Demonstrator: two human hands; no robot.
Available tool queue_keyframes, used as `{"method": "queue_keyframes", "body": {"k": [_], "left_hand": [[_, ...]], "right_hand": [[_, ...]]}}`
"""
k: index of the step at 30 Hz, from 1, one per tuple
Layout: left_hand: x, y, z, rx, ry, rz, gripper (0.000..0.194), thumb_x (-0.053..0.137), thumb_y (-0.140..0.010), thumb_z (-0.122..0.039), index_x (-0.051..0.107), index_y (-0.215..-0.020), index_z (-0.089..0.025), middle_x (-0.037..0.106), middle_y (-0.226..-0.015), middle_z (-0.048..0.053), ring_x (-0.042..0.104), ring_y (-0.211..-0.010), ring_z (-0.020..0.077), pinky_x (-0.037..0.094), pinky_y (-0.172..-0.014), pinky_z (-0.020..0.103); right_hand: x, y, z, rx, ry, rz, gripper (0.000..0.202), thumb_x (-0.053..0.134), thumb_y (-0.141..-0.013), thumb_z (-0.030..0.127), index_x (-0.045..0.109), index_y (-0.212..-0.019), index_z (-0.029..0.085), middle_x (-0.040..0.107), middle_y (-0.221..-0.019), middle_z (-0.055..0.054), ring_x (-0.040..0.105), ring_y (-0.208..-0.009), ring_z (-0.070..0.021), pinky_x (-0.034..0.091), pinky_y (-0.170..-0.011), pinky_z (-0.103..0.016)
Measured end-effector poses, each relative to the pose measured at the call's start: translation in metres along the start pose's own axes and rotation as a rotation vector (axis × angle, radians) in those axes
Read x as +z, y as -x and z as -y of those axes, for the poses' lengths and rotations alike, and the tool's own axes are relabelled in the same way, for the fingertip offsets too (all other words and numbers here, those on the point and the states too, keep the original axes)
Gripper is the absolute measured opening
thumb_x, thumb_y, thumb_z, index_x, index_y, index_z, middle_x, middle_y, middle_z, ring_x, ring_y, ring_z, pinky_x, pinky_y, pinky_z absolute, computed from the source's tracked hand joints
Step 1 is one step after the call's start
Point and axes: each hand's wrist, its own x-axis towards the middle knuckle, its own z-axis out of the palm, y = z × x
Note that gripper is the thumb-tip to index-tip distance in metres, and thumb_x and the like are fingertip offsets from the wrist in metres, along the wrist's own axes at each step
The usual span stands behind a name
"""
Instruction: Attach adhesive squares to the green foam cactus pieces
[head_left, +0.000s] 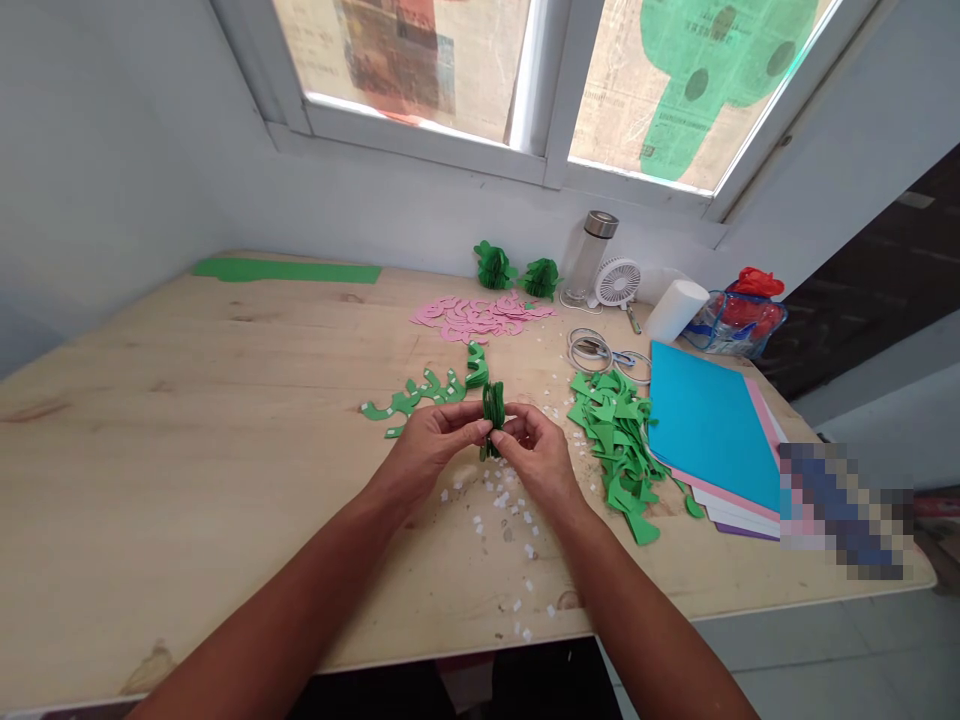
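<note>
Between my two hands, over the middle of the table, is a stack of green paper cutouts (493,402) held on edge. My left hand (435,435) pinches its left side with thumb and fingers. On the right side, my right hand (536,450) grips the same stack, fingers bent around it. Just beyond my left hand lie several curved green paper pieces (409,398) with small white squares on them. A small pile of green cutouts (477,365) sits right behind the held stack. Tiny white paper bits (499,490) are scattered below my hands.
Green paper scraps (619,440) lie right of my hands, near scissors (592,348) and coloured sheets (709,420). Pink cutouts (480,318) and two green paper shapes (493,266) lie behind. A glass bottle (589,262), white fan (618,283) and white roll (676,310) stand along the wall.
</note>
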Motion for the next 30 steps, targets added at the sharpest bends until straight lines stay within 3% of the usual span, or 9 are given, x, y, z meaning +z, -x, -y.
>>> {"method": "queue_keyframes", "body": {"k": [11, 21, 30], "left_hand": [[-0.0029, -0.0001, -0.0044, -0.010, 0.038, 0.075, 0.033, 0.074, -0.069, -0.032, 0.074, -0.099, -0.017, 0.075, -0.094, 0.009, 0.067, -0.091, 0.0272, 0.050, -0.087, 0.039], [-0.0040, 0.0003, -0.0056, 0.003, 0.047, 0.069, 0.034, 0.074, -0.069, -0.033, 0.074, -0.099, -0.017, 0.075, -0.088, 0.009, 0.068, -0.090, 0.0268, 0.052, -0.083, 0.039], [-0.0065, -0.0002, -0.0072, -0.030, 0.078, 0.057, 0.031, 0.077, -0.066, -0.032, 0.075, -0.092, -0.017, 0.075, -0.082, 0.009, 0.068, -0.082, 0.0246, 0.052, -0.075, 0.036]], "right_hand": [[-0.0005, 0.0001, 0.0074, 0.038, -0.075, -0.015, 0.027, 0.062, -0.067, 0.023, 0.064, -0.093, 0.018, 0.057, -0.063, 0.003, 0.054, -0.058, -0.0116, 0.042, -0.055, -0.023], [-0.0008, -0.0011, 0.0057, 0.034, -0.147, -0.031, 0.026, 0.064, -0.067, 0.022, 0.066, -0.092, 0.018, 0.061, -0.062, 0.003, 0.056, -0.056, -0.0114, 0.043, -0.052, -0.021], [-0.0016, -0.0012, 0.0064, 0.052, -0.181, 0.005, 0.025, 0.063, -0.068, 0.024, 0.065, -0.093, 0.018, 0.065, -0.067, 0.001, 0.061, -0.063, -0.0136, 0.046, -0.059, -0.023]]}}
